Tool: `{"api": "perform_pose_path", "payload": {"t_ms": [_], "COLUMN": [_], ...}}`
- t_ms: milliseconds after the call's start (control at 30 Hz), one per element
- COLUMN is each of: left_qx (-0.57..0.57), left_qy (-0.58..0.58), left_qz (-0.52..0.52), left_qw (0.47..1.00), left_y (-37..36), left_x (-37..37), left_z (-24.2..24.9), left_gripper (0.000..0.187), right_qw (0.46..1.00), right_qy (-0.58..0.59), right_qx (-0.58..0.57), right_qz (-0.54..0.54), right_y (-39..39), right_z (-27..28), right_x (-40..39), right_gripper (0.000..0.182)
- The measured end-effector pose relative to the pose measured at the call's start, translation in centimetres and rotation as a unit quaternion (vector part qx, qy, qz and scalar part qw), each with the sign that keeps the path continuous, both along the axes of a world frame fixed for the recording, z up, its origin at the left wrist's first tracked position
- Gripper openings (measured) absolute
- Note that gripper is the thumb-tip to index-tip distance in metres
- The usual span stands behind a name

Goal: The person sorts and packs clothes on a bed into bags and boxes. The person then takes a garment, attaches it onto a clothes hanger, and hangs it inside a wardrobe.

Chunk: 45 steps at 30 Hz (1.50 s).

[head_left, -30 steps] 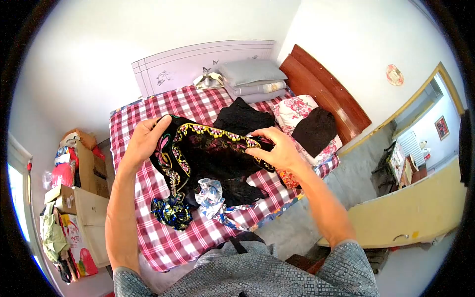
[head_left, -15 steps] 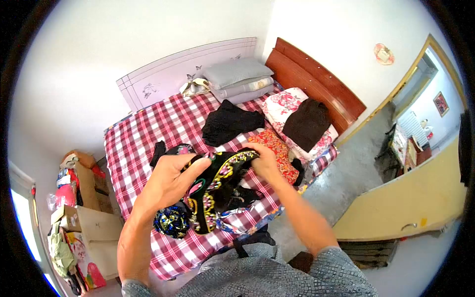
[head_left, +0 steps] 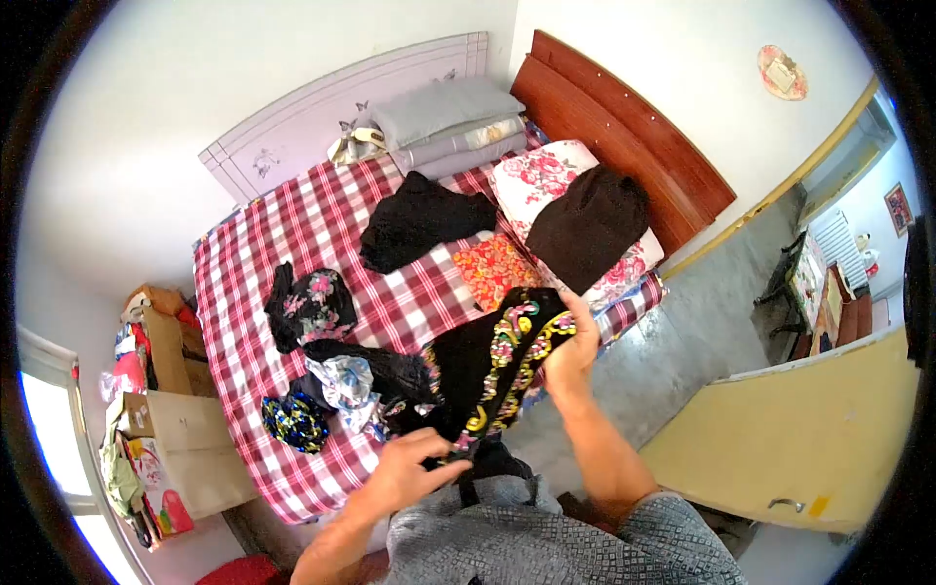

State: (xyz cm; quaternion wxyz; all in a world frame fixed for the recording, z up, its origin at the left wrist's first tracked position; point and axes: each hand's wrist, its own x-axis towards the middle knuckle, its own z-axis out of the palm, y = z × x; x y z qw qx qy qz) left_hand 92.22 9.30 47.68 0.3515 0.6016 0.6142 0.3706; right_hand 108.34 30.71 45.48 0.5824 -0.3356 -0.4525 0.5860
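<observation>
Two hands pinch my embroidered black garment [head_left: 492, 366] — left hand [head_left: 409, 473] near, right hand [head_left: 570, 346] far — half-folded; loose clothes [head_left: 331, 380] wait on bed [head_left: 322, 224].

White walls [head_left: 175, 88], checkered bed [head_left: 292, 224], wooden headboard [head_left: 624, 127].
</observation>
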Motion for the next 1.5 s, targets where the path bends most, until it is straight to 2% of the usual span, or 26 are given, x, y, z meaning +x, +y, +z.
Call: {"api": "perform_pose_path", "payload": {"t_ms": [67,100,133,200,233,267,333,367,400,467,533,600,667,700,767,800,867,933,1067,1133,1167,1200,1233,1267,1367,1500], "left_qx": [-0.002,-0.017,-0.031,-0.03,-0.041,-0.05,-0.026,0.064,0.151,0.118,-0.176,-0.126,-0.154,-0.156,-0.05,-0.052,-0.1,-0.094,-0.1,-0.088,-0.058,-0.056,-0.013,0.031,0.111,0.144], "left_qy": [-0.054,-0.057,-0.059,-0.052,-0.036,-0.02,-0.045,-0.082,-0.12,-0.145,-0.176,-0.281,-0.228,-0.225,-0.152,-0.145,-0.147,-0.153,-0.194,-0.093,-0.106,-0.104,-0.037,0.028,0.055,0.053], "left_qz": [0.022,0.018,0.012,0.004,-0.015,-0.037,-0.061,-0.056,-0.052,-0.082,-0.112,-0.148,-0.234,-0.237,-0.304,-0.305,-0.367,-0.349,-0.353,-0.358,-0.338,-0.347,-0.351,-0.355,-0.314,-0.326], "left_qw": [0.998,0.998,0.998,0.998,0.998,0.998,0.997,0.993,0.98,0.979,0.962,0.94,0.933,0.932,0.939,0.94,0.913,0.92,0.91,0.925,0.933,0.93,0.936,0.934,0.941,0.933], "left_y": [1.2,1.7,2.0,2.7,2.9,3.2,4.1,5.0,5.7,5.7,6.1,7.2,9.2,9.5,10.5,11.3,13.2,15.0,20.2,22.7,23.6,25.1,26.6,28.0,31.5,36.6], "left_x": [4.1,5.6,6.8,8.0,8.3,8.4,8.9,9.4,9.7,10.3,11.1,12.9,14.0,15.0,17.1,18.1,20.1,22.7,29.0,32.5,34.5,36.2,37.6,39.0,43.2,48.4], "left_z": [-0.4,-0.5,-0.4,0.4,0.9,1.2,0.8,0.3,-0.5,-2.6,-3.3,-4.9,-3.6,-4.3,-6.3,-6.2,-6.1,-6.1,-4.8,-3.6,-4.5,-4.6,-4.4,-4.4,-5.0,-6.3], "left_gripper": [0.035,0.037,0.039,0.042,0.04,0.037,0.034,0.031,0.029,0.023,0.025,0.03,0.027,0.027,0.027,0.027,0.028,0.026,0.028,0.044,0.058,0.058,0.057,0.057,0.055,0.049], "right_qw": [0.991,0.992,0.976,0.995,0.985,0.967,0.93,0.915,0.914,0.899,0.882,0.868,0.869,0.858,0.85,0.849,0.865,0.849,0.88,0.879,0.878,0.877,0.879,0.852,0.889,0.882], "right_qy": [-0.09,-0.03,-0.146,0.056,0.032,0.004,-0.291,-0.301,-0.32,-0.349,-0.375,-0.403,-0.404,-0.417,-0.416,-0.418,-0.372,-0.406,-0.325,-0.307,-0.308,-0.307,-0.312,-0.37,-0.293,-0.279], "right_qx": [0.042,-0.001,0.069,0.048,0.05,0.045,0.086,0.122,0.099,0.123,0.126,0.127,0.094,0.083,0.051,0.073,0.029,0.043,-0.006,-0.033,-0.032,-0.027,-0.035,-0.03,-0.048,-0.025], "right_qz": [-0.09,-0.123,-0.147,-0.073,-0.162,-0.25,-0.21,-0.239,-0.23,-0.232,-0.258,-0.261,-0.271,-0.287,-0.319,-0.315,-0.334,-0.335,-0.346,-0.364,-0.364,-0.369,-0.357,-0.37,-0.348,-0.38], "right_y": [0.4,1.2,1.4,2.8,2.2,1.6,1.0,0.8,0.6,-0.9,-1.9,-3.0,-4.1,-4.4,-4.6,-4.5,-4.3,-3.6,-0.9,0.0,0.6,1.3,2.1,2.9,5.7,9.9], "right_z": [-0.8,-3.7,-3.9,-6.6,-4.6,-2.6,1.7,2.1,1.3,4.3,4.9,6.0,5.6,6.1,5.2,5.3,3.7,2.7,0.6,0.4,0.2,0.1,0.5,0.6,2.4,2.0], "right_x": [2.9,4.6,6.2,10.8,10.5,10.3,13.5,14.3,16.6,17.8,19.8,21.7,24.4,25.0,27.2,28.3,31.4,34.9,42.2,45.7,47.3,48.9,50.5,52.0,54.1,57.6], "right_gripper": [0.03,0.037,0.044,0.045,0.035,0.026,0.01,0.002,0.006,0.008,0.008,0.007,0.006,0.005,0.008,0.008,0.006,0.009,0.008,0.008,0.009,0.01,0.012,0.016,0.014,0.011]}}
